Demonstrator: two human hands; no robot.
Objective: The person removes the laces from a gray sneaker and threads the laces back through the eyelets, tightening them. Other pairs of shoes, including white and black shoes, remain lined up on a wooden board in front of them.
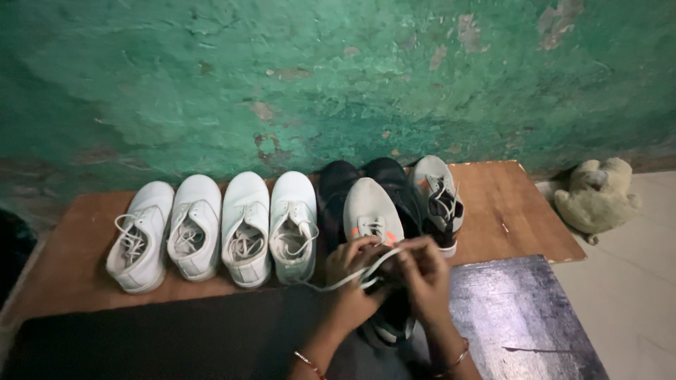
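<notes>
From the head camera, both hands meet over the grey mesh sneaker with orange marks (372, 211), which sits on the brown wooden board (507, 204) that serves as the floor-level platform by the peeling green wall (317, 77). The left hand (352, 278) and the right hand (422, 274) each have their grip clamped on the white shoelace (352, 276), fingers pinched together around it. One lace strand runs out to the left of the grip, and another crosses between the two hands.

The sneaker's heel and rear opening are hidden under the hands, and its lower part is lost in shadow, so the eyelets cannot be made out. Its long axis runs away from the person, toe pointing at the wall, just beyond the grip.

Behind and right of the grip lie two dark shoes (384, 179), hard to tell apart, and the matching grey sneaker (438, 200). Well to the left of the grip stand four white canvas shoes (218, 229) in a row, toes to the wall. A pale stuffed toy (597, 195) lies far right. Both forearms are cut off by the bottom edge, and each wrist bears a thin bangle.
</notes>
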